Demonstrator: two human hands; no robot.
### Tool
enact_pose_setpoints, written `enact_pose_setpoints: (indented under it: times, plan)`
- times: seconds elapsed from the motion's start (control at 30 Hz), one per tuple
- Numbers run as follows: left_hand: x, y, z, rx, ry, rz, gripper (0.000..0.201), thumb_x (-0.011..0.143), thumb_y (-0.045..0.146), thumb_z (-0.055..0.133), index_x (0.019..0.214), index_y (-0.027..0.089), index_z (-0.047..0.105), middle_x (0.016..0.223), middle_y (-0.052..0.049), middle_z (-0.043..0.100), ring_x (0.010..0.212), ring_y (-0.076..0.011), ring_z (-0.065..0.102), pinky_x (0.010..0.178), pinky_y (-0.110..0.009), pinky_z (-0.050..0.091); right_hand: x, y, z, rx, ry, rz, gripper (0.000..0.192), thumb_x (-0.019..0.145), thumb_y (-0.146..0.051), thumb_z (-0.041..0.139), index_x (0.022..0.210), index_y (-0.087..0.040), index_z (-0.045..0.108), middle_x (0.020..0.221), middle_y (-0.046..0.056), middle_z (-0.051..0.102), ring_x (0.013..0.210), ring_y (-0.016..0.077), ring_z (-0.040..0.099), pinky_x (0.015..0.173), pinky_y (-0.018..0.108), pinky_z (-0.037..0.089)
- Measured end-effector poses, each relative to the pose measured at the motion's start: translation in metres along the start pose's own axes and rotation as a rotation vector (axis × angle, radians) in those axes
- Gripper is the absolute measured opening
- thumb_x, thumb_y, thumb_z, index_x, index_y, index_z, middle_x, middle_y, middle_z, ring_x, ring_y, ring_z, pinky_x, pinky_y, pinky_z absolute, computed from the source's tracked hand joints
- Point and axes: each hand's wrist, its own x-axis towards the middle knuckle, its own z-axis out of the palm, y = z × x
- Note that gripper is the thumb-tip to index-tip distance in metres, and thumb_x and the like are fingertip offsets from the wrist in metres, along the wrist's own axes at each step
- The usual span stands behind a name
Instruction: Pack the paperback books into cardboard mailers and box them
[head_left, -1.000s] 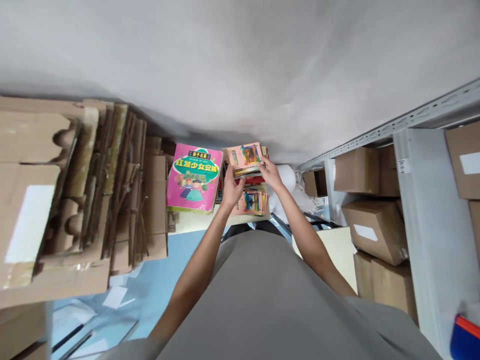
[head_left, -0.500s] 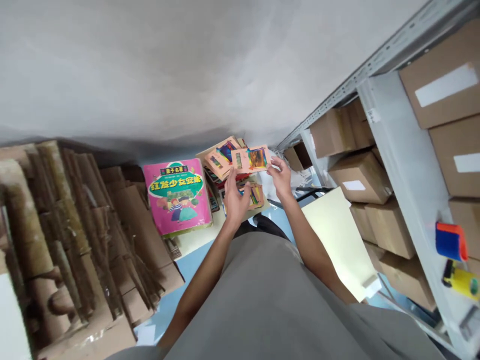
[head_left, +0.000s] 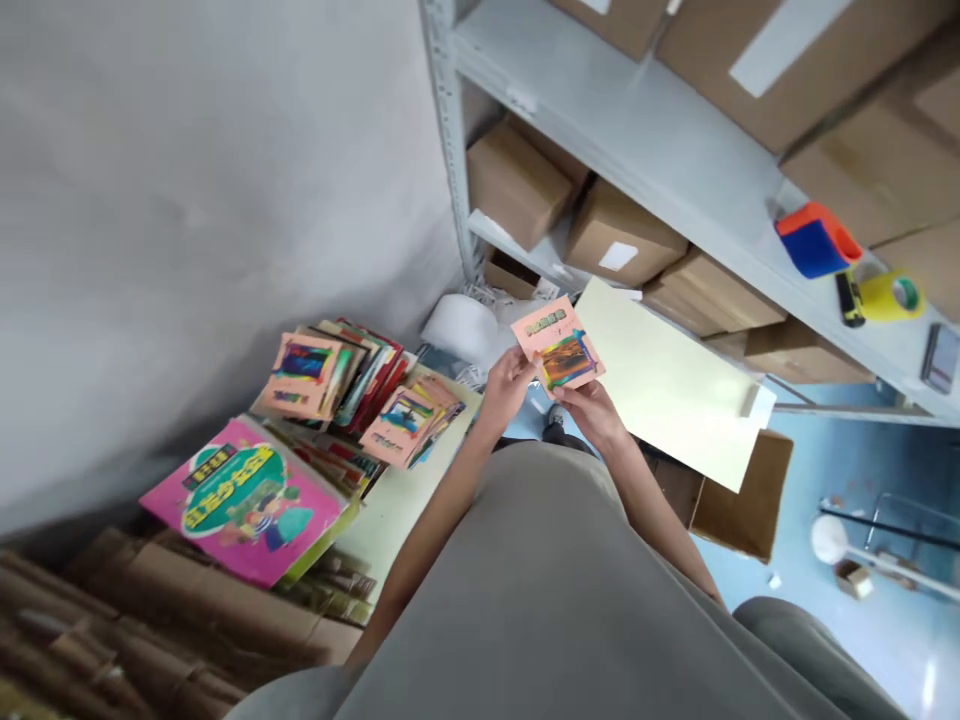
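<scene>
Between my two hands is a small salmon-pink booklet [head_left: 559, 345] with a colourful framed picture and a printed title on its cover. My left hand [head_left: 506, 388] is closed on its lower left corner, thumb on the cover. My right hand [head_left: 596, 412] pinches its bottom edge. To the left, a stack of similar booklets [head_left: 405, 420] lies on a pale yellow tabletop [head_left: 420, 510], touched by neither hand. Behind it leans a row of thin books [head_left: 367, 375], a salmon-pink booklet [head_left: 300, 375] at its left end. A large pink picture book [head_left: 255, 500] tops a pile nearby.
A second pale yellow board [head_left: 667, 375] stands at my right before a metal shelf [head_left: 675, 180] with cardboard boxes [head_left: 626, 235]. On the shelf are a blue-orange object [head_left: 817, 240], a yellow tape dispenser [head_left: 892, 296] and a phone [head_left: 940, 357]. Folded cardboard [head_left: 172, 600] fills the lower left.
My view has swung right. Both hands have carried the booklet away from the stacks toward the pale board on the right, and it is now turned more upright to me.
</scene>
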Motion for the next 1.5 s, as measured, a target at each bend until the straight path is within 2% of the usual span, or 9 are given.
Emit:
enact_pose_setpoints:
  times: [0.1, 0.4, 0.6, 0.73, 0.93, 1.07, 1.2, 1.3, 1.5]
  plan:
    - [0.003, -0.013, 0.052, 0.109, -0.113, -0.047, 0.048, 0.092, 0.067, 0.088, 0.102, 0.021, 0.077, 0.107, -0.009, 0.085, 0.111, -0.0289, 0.080, 0.100, -0.039, 0.063, -0.004, -0.007, -0.045, -0.007, 0.049, -0.105, 0.052, 0.063, -0.050, 0.111, 0.101, -0.028, 0.084, 0.116, 0.004, 0.089, 0.111, 0.0274, 0.080, 0.103, 0.041, 0.064]
    - [0.035, -0.058, 0.204, 0.179, -0.211, -0.104, 0.048, 0.087, 0.067, 0.092, 0.101, 0.022, 0.079, 0.108, -0.006, 0.085, 0.108, -0.0263, 0.079, 0.099, -0.035, 0.062, -0.014, -0.053, -0.238, -0.119, 0.241, -0.347, 0.059, 0.083, -0.081, 0.095, 0.099, -0.027, 0.078, 0.097, 0.004, 0.080, 0.094, 0.0218, 0.071, 0.092, 0.038, 0.063]
    - [0.027, -0.086, 0.268, 0.181, -0.231, -0.197, 0.050, 0.085, 0.070, 0.095, 0.096, 0.024, 0.079, 0.091, -0.002, 0.079, 0.081, -0.0174, 0.072, 0.073, -0.027, 0.058, -0.026, -0.059, -0.310, -0.079, 0.262, -0.320, 0.061, 0.082, -0.083, 0.095, 0.096, -0.027, 0.077, 0.093, 0.003, 0.077, 0.088, 0.0199, 0.068, 0.087, 0.036, 0.062]
    - [0.024, -0.096, 0.280, 0.189, -0.212, -0.204, 0.053, 0.083, 0.073, 0.096, 0.094, 0.024, 0.080, 0.085, -0.002, 0.077, 0.072, -0.0162, 0.067, 0.065, -0.027, 0.056, -0.034, -0.055, -0.326, -0.221, 0.353, -0.316, 0.053, 0.090, -0.077, 0.089, 0.108, -0.028, 0.078, 0.104, 0.007, 0.080, 0.102, 0.0263, 0.075, 0.097, 0.044, 0.066]
    - [0.012, -0.101, 0.298, 0.354, -0.107, -0.046, 0.060, 0.087, 0.079, 0.091, 0.101, 0.021, 0.086, 0.096, -0.006, 0.086, 0.095, -0.0251, 0.080, 0.088, -0.036, 0.068, -0.046, -0.066, -0.309, -0.563, 0.462, -0.470, 0.041, 0.108, -0.061, 0.073, 0.134, -0.031, 0.082, 0.148, 0.015, 0.080, 0.145, 0.0384, 0.070, 0.134, 0.062, 0.051]
    - [-0.015, -0.103, 0.311, 0.468, -0.196, 0.109, 0.049, 0.103, 0.068, 0.081, 0.122, 0.024, 0.089, 0.126, -0.010, 0.089, 0.115, -0.0303, 0.084, 0.105, -0.045, 0.070, -0.043, -0.073, -0.292, -0.497, 0.372, -0.413, 0.056, 0.103, -0.071, 0.080, 0.143, -0.032, 0.077, 0.138, 0.011, 0.084, 0.127, 0.0356, 0.080, 0.115, 0.051, 0.064]
    - [-0.029, -0.103, 0.302, 0.552, -0.265, 0.222, 0.048, 0.105, 0.062, 0.082, 0.139, 0.028, 0.085, 0.150, -0.013, 0.081, 0.138, -0.0327, 0.077, 0.118, -0.048, 0.065, -0.033, -0.079, -0.302, -0.464, 0.443, -0.386, 0.047, 0.102, -0.074, 0.079, 0.111, -0.027, 0.080, 0.090, 0.005, 0.081, 0.092, 0.0277, 0.078, 0.087, 0.039, 0.064]
    - [-0.024, -0.105, 0.286, 0.494, -0.094, 0.151, 0.062, 0.103, 0.069, 0.083, 0.147, 0.026, 0.080, 0.152, -0.016, 0.079, 0.137, -0.0320, 0.077, 0.117, -0.048, 0.065, -0.029, -0.085, -0.315, -0.322, 0.343, -0.396, 0.053, 0.099, -0.077, 0.080, 0.105, -0.025, 0.080, 0.092, 0.005, 0.081, 0.090, 0.0251, 0.075, 0.081, 0.037, 0.062]
    - [-0.013, -0.119, 0.272, 0.248, -0.120, -0.188, 0.064, 0.089, 0.080, 0.090, 0.116, 0.022, 0.088, 0.104, -0.007, 0.087, 0.097, -0.0234, 0.082, 0.094, -0.038, 0.070, -0.026, -0.081, -0.323, -0.218, 0.199, -0.338, 0.057, 0.095, -0.080, 0.084, 0.111, -0.025, 0.084, 0.107, 0.007, 0.087, 0.099, 0.0272, 0.079, 0.087, 0.041, 0.067]
